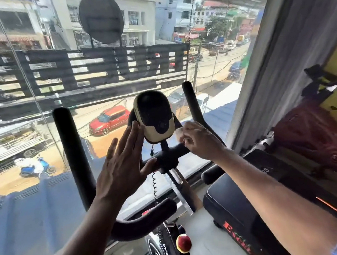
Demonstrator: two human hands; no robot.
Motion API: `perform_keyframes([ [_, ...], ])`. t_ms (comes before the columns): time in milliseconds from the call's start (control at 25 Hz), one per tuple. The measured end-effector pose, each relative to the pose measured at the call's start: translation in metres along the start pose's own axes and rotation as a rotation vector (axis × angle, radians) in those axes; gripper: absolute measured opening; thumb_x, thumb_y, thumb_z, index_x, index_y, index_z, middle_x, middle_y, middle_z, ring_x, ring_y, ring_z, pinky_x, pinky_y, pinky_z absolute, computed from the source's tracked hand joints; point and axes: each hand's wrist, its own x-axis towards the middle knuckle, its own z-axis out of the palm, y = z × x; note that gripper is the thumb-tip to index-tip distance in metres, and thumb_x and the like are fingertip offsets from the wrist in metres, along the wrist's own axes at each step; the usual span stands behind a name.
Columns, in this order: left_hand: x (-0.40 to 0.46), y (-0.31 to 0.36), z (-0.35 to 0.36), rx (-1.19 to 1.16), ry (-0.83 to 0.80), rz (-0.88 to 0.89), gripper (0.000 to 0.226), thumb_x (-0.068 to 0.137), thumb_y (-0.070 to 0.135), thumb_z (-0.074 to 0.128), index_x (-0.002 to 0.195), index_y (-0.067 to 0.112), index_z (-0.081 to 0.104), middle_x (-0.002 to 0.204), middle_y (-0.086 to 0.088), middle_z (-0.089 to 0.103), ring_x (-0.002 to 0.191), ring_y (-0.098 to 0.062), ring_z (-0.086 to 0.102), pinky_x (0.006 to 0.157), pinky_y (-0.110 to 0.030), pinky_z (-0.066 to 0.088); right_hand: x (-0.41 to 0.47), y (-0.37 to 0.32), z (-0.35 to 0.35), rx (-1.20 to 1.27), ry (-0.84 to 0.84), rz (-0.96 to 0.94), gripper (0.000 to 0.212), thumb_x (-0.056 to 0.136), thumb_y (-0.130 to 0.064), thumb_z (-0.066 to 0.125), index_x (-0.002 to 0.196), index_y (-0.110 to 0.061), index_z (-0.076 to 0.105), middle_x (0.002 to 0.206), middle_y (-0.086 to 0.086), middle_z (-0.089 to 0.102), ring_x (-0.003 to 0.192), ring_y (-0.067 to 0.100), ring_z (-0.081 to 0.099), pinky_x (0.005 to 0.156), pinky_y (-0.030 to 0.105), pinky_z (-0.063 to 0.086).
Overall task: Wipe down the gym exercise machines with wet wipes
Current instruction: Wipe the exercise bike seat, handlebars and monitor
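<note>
Our left hand [123,162] lies flat, fingers straight, against the left side of the bike console [154,116]; our right hand [200,139] pinches a wet wipe [179,132] just right of it.

Single head-worn wide-angle view, facing forward and slightly down, close above the exercise bike's handlebars [71,157], with a window [36,191] directly behind them.

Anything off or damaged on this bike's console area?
Nothing looks broken. The console sits tilted on its stem, with the left hand flat against its side and the right hand pinching a wipe beside it. A coiled cable hangs loose below.
</note>
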Motion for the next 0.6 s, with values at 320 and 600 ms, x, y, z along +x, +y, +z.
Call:
perform_keyframes([
  [320, 0.003, -0.002, 0.005, -0.033, 0.021, -0.025, 0.097, 0.101, 0.067, 0.045, 0.166, 0.013, -0.002, 0.174, -0.003, -0.01, 0.161, -0.016, -0.007, 0.13, -0.044, 0.016, 0.022, -0.014, -0.005, 0.186, 0.182, 0.127, 0.025, 0.087, 0.0, 0.073, 0.107, -0.015, 0.072, 0.096, -0.007, 0.065, 0.087, 0.007, 0.065, 0.079, 0.025, 0.053],
  [600, 0.002, -0.001, 0.004, -0.052, 0.011, -0.018, 0.096, 0.101, 0.068, 0.042, 0.166, 0.015, -0.006, 0.174, -0.002, -0.013, 0.16, -0.014, -0.009, 0.13, -0.042, 0.016, 0.072, -0.006, -0.019, 0.447, 0.213, 0.28, 0.014, 0.09, -0.002, 0.074, 0.103, -0.004, 0.078, 0.095, 0.005, 0.076, 0.08, 0.004, 0.071, 0.074, 0.017, 0.053],
])
